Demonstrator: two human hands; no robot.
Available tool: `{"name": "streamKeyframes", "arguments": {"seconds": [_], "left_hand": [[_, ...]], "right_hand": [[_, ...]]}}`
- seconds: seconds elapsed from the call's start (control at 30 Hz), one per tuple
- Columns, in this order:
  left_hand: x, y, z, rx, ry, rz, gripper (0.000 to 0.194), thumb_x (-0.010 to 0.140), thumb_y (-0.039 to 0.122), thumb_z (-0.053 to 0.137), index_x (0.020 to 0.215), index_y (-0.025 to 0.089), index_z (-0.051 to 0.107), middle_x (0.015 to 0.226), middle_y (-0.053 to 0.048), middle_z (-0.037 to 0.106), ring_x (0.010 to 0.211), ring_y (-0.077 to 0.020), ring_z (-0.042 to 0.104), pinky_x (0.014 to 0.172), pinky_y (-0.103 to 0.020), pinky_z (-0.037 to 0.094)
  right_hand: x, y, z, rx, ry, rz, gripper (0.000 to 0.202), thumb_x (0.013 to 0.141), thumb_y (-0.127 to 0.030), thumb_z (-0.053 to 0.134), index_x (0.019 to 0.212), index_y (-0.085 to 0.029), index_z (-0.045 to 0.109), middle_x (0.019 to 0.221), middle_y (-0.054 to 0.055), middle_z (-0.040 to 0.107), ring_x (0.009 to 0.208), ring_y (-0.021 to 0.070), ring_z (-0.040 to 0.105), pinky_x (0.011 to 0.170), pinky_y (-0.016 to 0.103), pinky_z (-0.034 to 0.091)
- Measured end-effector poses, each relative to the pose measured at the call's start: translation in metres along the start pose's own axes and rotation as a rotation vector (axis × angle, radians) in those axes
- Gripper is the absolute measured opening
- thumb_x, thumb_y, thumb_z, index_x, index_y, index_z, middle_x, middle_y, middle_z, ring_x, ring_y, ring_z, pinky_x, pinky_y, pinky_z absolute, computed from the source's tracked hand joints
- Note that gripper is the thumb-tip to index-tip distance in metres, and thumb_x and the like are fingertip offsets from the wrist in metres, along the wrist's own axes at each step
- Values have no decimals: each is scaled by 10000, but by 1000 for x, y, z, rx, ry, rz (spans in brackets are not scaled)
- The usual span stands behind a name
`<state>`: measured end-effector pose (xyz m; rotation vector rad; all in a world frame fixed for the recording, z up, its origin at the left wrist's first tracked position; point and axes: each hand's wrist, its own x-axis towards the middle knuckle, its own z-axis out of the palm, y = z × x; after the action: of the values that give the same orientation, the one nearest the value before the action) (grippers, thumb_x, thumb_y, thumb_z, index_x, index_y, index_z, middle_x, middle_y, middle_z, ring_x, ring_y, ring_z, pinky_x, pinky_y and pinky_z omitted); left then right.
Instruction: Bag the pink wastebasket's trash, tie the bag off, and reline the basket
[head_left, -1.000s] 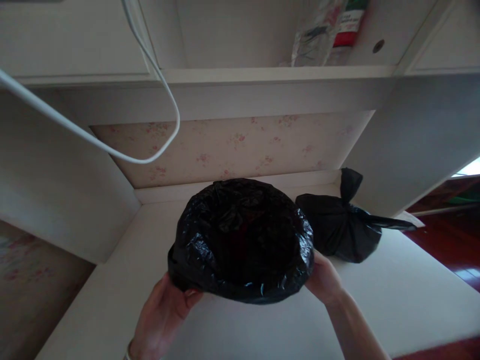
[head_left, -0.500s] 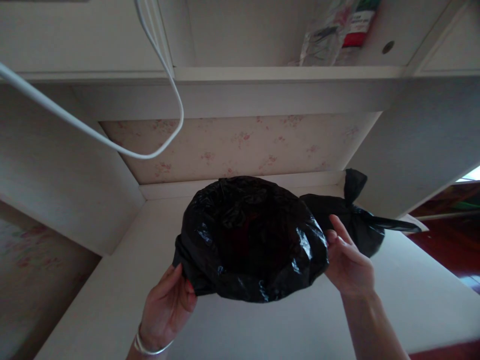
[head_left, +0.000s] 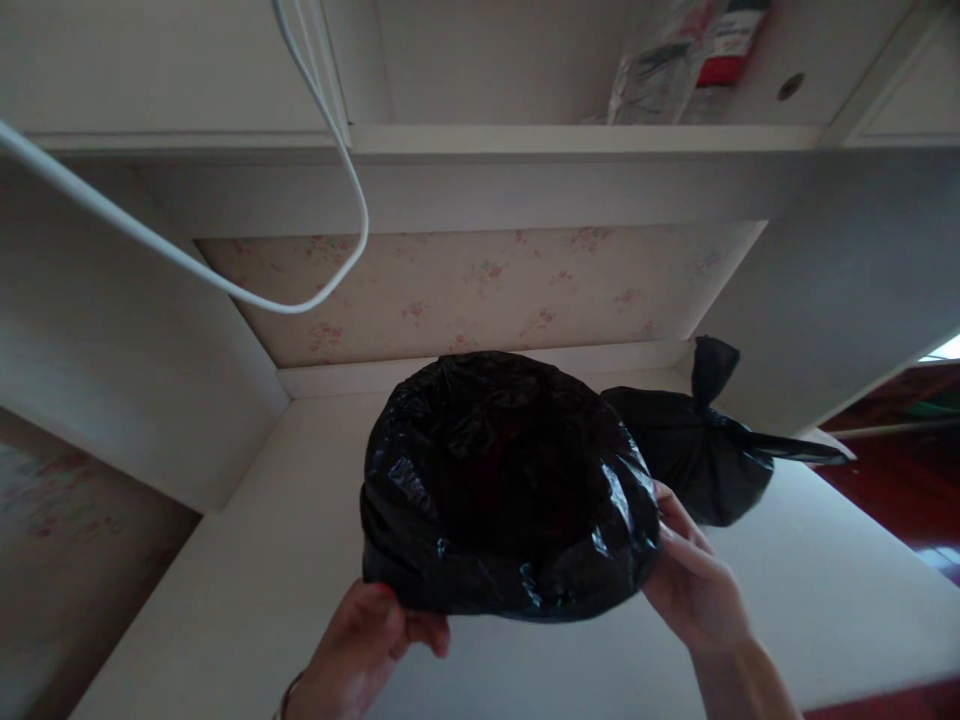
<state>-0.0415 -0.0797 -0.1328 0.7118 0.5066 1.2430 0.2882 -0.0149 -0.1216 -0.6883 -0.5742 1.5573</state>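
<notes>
A black garbage bag [head_left: 517, 590] lines a round trash bin, its edge folded down over the outside of the rim. The mouth faces me, and its inside is dark. A small spot of red shows at the lower left, beneath the bag's edge. There my left hand [head_left: 360, 640] has its fingers curled under the folded edge, gripping it. On the right side, my right hand [head_left: 694, 580] holds the bag between thumb and fingers, which are partly hidden behind it.
A tied, filled black bag [head_left: 697, 450] lies on the white desk [head_left: 225, 620] behind my right hand. A white cable [head_left: 300, 305] hangs at the upper left. Above, a shelf [head_left: 585, 138] holds clear plastic packaging [head_left: 660, 80]. White side panels and floral wallpaper surround the desk.
My left hand has shifted right and down along the bag's lower left edge. The folded bag there now hangs lower. My right hand has closed its fingers on the right side.
</notes>
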Motion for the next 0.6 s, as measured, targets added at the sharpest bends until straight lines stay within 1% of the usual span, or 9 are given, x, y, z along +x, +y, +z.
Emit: {"name": "streamKeyframes", "arguments": {"seconds": [0.1, 0.17, 0.2, 0.3, 0.33, 0.4, 0.47, 0.53, 0.6], "left_hand": [[-2, 5, 11, -8, -53, -45, 133, 898, 298, 686, 932, 296, 815, 924, -37, 812, 752, -193, 766, 670, -274, 613], [1, 14, 20, -20, -87, -48, 149, 894, 336, 690, 961, 283, 811, 886, -43, 813, 674, -181, 759, 603, -242, 606], [3, 19, 24, -6, -73, -42, 156, 887, 349, 697, 955, 266, 811, 836, -46, 809, 632, -173, 751, 577, -226, 598], [15, 38, 34, 80, 59, 13, 122, 843, 344, 748, 864, 240, 810, 691, -37, 779, 541, -159, 715, 517, -205, 576], [19, 44, 36, 114, 107, 35, 101, 824, 336, 768, 828, 243, 806, 667, -33, 771, 515, -158, 704, 492, -204, 567], [28, 55, 35, 169, 163, 75, 76, 787, 329, 801, 783, 253, 795, 618, -22, 753, 457, -161, 679, 432, -202, 541], [35, 65, 31, 232, 197, 93, 88, 765, 327, 818, 768, 248, 780, 575, -14, 730, 428, -169, 663, 396, -207, 523], [41, 73, 24, 286, 256, 124, 117, 734, 319, 841, 765, 235, 765, 602, -10, 734, 441, -168, 661, 406, -221, 533], [47, 79, 15, 312, 341, 166, 155, 705, 303, 859, 775, 220, 748, 656, -5, 738, 459, -145, 646, 418, -211, 524]], "right_hand": [[-5, -7, 2, -25, -16, -77, 341, 663, -139, 846, 941, -244, 679, 858, -22, 679, 685, 104, 672, 618, 192, 606], [-4, -14, 6, -36, -3, -138, 312, 653, -129, 849, 893, -234, 680, 885, -30, 683, 699, 84, 676, 645, 160, 606], [-2, -17, 10, -39, 4, -173, 294, 651, -124, 847, 868, -230, 679, 888, -37, 685, 709, 73, 678, 660, 140, 602], [7, -27, 22, -52, 5, -286, 284, 656, -83, 826, 839, -244, 680, 904, -60, 692, 781, 58, 691, 750, 117, 596], [11, -30, 27, -68, -8, -322, 297, 655, -65, 817, 841, -254, 683, 921, -67, 695, 804, 56, 693, 798, 127, 594], [21, -35, 35, -131, -33, -382, 327, 653, -40, 805, 853, -273, 695, 991, -76, 704, 876, 65, 699, 886, 155, 582], [31, -38, 43, -212, -43, -419, 352, 665, -46, 803, 901, -291, 714, 1101, -74, 705, 978, 83, 699, 927, 167, 564], [41, -40, 46, -279, -51, -428, 378, 693, -89, 811, 988, -310, 726, 1199, -59, 697, 1086, 111, 680, 936, 173, 553], [51, -39, 45, -324, -52, -408, 427, 708, -144, 829, 1082, -317, 720, 1196, -29, 712, 1094, 122, 680, 934, 184, 549]]}}
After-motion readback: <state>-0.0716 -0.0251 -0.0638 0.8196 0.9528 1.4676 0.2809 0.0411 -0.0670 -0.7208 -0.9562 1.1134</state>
